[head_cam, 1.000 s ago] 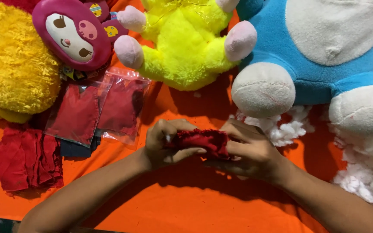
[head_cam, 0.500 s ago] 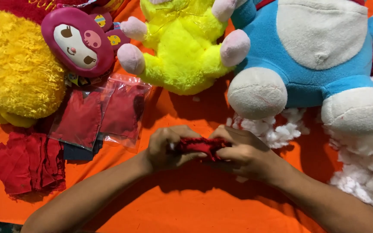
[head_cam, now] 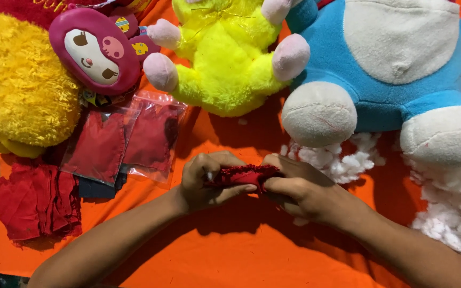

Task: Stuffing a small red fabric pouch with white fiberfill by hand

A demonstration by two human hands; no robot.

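Across the orange cloth [head_cam: 230, 256] we see a blue plush toy [head_cam: 396, 69] at upper right, a yellow one [head_cam: 225, 58] at top centre and loose white stuffing [head_cam: 454, 208] at right. At centre, our left hand [head_cam: 206, 181] and right hand [head_cam: 300, 189] pinch a small red fabric piece [head_cam: 244, 175], fingers closed on either end. We judge it light, soft and floppy, best held by its edges.

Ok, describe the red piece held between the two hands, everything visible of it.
The red fabric piece is small, fuzzy and dark red, bunched into a flat horizontal strip. The left hand pinches its left end, the right hand its right end, so only the middle shows. It is held just above the orange cloth.
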